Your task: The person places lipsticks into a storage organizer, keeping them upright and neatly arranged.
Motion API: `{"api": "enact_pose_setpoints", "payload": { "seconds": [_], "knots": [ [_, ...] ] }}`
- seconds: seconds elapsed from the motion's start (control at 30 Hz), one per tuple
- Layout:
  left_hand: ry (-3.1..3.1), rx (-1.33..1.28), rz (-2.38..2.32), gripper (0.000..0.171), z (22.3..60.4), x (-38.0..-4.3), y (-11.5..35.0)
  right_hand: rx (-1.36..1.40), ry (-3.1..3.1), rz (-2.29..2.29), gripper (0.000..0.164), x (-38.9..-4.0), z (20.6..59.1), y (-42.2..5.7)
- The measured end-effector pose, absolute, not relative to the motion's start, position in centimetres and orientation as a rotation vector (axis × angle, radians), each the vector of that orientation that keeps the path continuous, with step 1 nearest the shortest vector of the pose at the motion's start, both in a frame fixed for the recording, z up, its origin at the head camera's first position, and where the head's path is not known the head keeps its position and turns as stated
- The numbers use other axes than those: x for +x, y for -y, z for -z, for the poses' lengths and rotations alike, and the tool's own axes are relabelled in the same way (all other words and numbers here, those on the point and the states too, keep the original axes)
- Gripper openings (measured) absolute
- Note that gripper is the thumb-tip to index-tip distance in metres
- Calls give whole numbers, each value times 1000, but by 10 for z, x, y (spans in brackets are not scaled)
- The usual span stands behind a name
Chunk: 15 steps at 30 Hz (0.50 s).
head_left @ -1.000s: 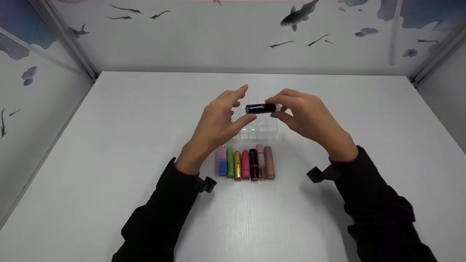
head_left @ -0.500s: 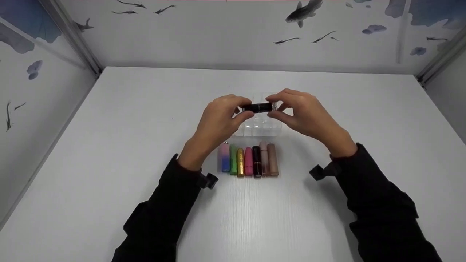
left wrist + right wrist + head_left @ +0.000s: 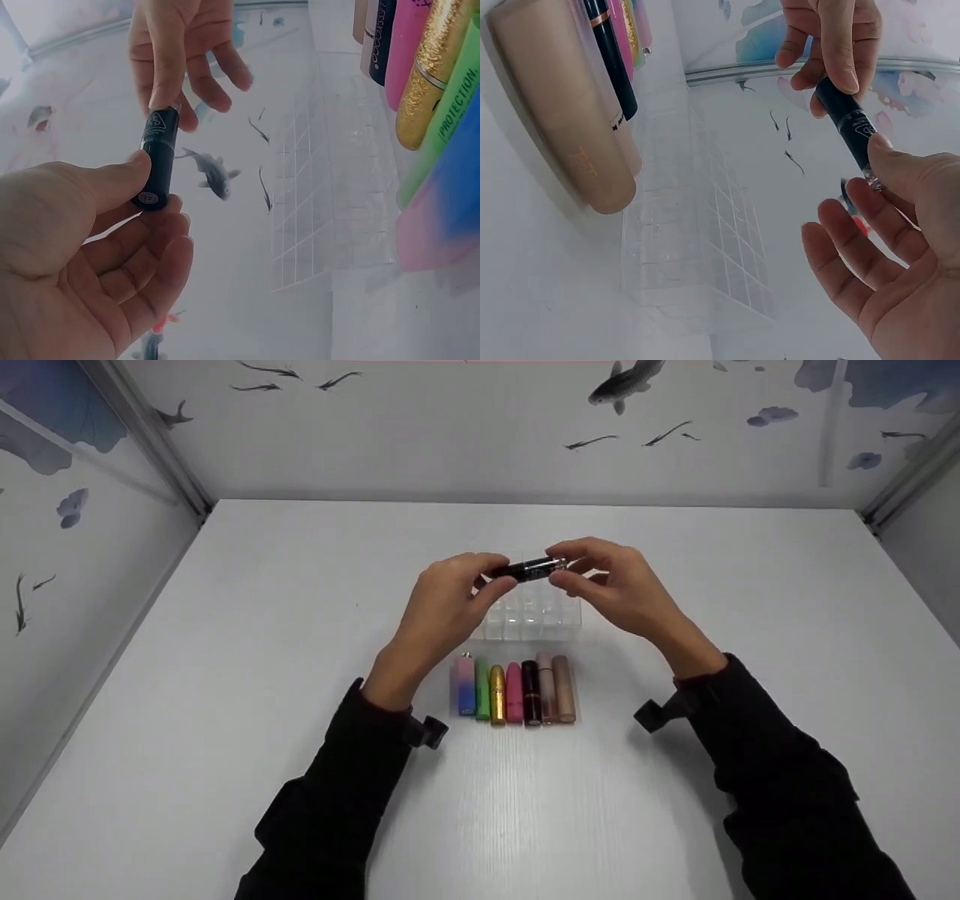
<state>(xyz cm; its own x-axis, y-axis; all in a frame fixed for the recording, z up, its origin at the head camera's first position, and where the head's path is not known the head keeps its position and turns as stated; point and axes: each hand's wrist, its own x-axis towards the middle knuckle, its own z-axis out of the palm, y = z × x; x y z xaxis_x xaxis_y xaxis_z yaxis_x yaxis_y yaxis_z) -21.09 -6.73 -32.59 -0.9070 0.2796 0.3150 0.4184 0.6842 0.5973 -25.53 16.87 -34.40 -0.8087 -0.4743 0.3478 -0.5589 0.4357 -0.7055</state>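
A black lipstick tube (image 3: 534, 569) with pale printing and a clear, glittery end is held in the air between both hands. My left hand (image 3: 454, 592) pinches its plain end between thumb and fingers, as the left wrist view shows. At the clear end my right hand (image 3: 611, 585) pinches it with thumb and fingertips. The tube lies nearly level, its right end slightly higher. Beneath and behind the hands stands a clear divided organizer (image 3: 529, 622), partly covered by them in the head view.
Nearer than the organizer, several lipstick and gloss tubes lie side by side: a pink-blue tube (image 3: 466, 684), a green tube (image 3: 482, 688), a gold tube (image 3: 497, 694), a pink tube (image 3: 514, 692), a black tube (image 3: 531, 692) and beige ones (image 3: 563, 690). Patterned walls bound the white table (image 3: 300, 585).
My left hand, fingers spread around the tube's left end one second ago, now pinches it. The tube has since tilted, its right end rising and its printing turning into view.
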Motion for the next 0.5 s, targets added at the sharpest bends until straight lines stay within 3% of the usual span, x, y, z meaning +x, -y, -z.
{"api": "enact_pose_setpoints", "payload": {
  "seconds": [0.5],
  "knots": [
    [2727, -636, 1081, 27, 336, -212, 60, 757, 2486, -1751, 38, -259, 351, -163]
  ]
}}
